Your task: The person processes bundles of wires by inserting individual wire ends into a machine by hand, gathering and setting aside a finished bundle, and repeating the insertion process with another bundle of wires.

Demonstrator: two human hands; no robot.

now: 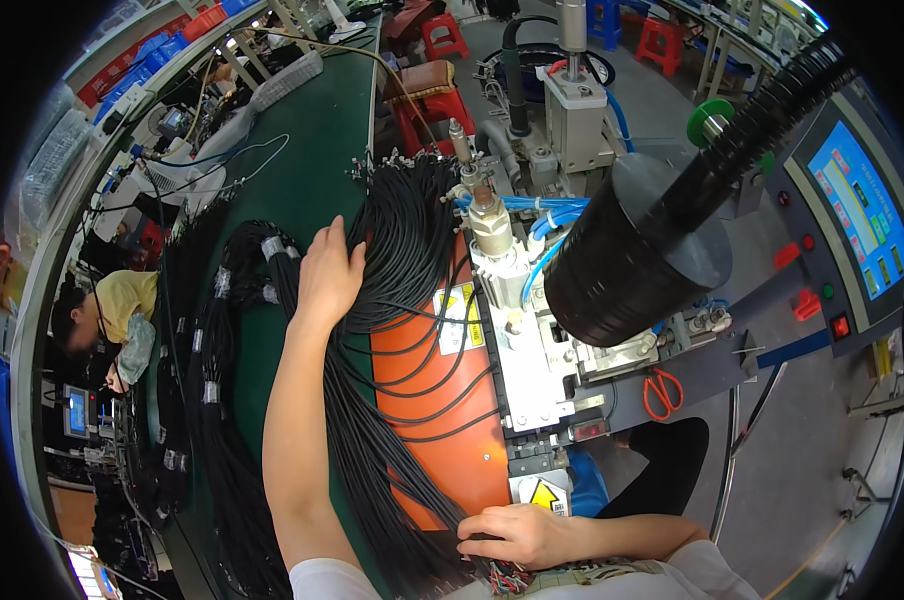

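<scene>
A thick bundle of black cables (407, 240) runs lengthwise over an orange sloped surface (442, 385) and the edge of the green table. My left hand (330, 272) lies on the left side of this bundle, its fingers stretched out and the thumb apart. At the near end, my right hand (522, 535) has its fingers together over the cables; their undersides are hidden. Stripped, multicoloured wire ends (504, 577) show just below it. Several single cables curve across the orange surface toward the metal machine (517, 330) on the right. Small metal ends tip the bundle's far side.
More tied black cable bundles (212, 390) lie on the green table (317, 120) to the left. A black ribbed lamp or duct head (632, 255) hangs over the machine. Red-handled scissors (662, 393) lie right of it, below a control screen (862, 210). A co-worker (127, 310) sits far left.
</scene>
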